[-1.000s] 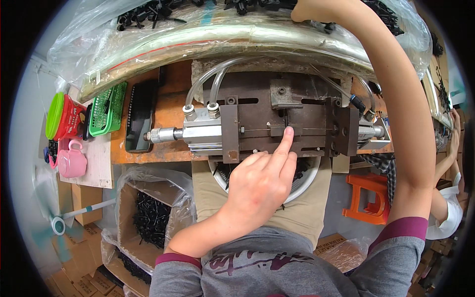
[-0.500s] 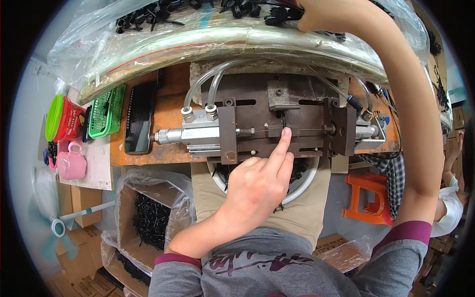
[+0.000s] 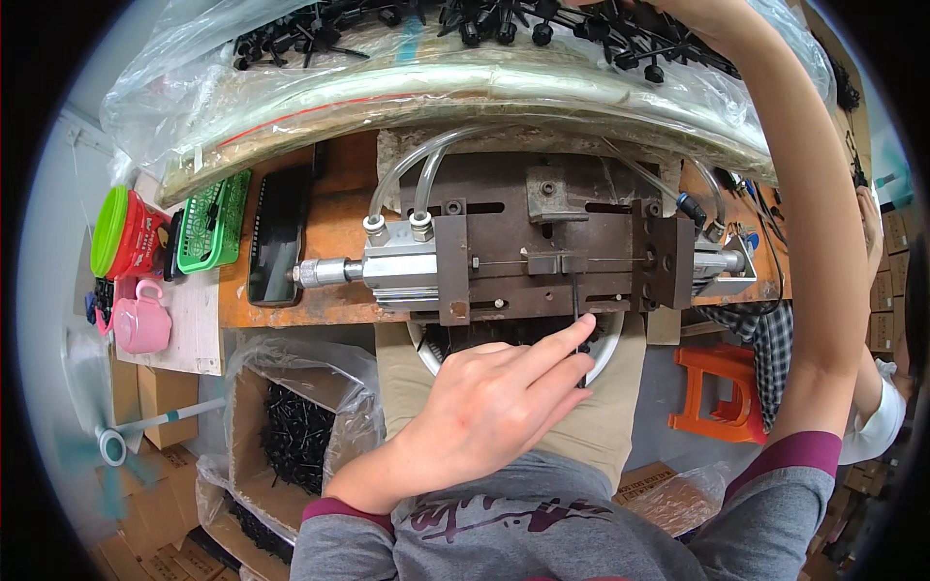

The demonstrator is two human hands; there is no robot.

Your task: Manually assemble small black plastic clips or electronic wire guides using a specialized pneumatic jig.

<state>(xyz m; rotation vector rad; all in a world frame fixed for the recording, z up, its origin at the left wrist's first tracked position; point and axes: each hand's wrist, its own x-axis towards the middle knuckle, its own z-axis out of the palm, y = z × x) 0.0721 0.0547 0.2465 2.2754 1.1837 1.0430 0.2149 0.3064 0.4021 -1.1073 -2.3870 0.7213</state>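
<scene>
My left hand is in front of a brown metal fixture, its fingers stretched out. The index and middle fingers lie across a thin black rod-shaped part, seemingly touching it from above; the thumb is hidden. The rod's far end is by a small slotted metal block at the fixture's middle. Beyond the fixture, my right hand reaches into a pile of black plastic parts with round ends and thin stems. The top edge cuts off its fingers, so any grip is hidden.
Silver air cylinders with clear hoses flank the fixture. A white-rimmed basin rests on my lap beneath. At left are a phone, green basket, pink cup and a lined carton of black parts. An orange stool stands right.
My left hand has moved toward me from the fixture's middle block, and the black rod now points toward me. My right hand has shifted right and farther out of view over the pile.
</scene>
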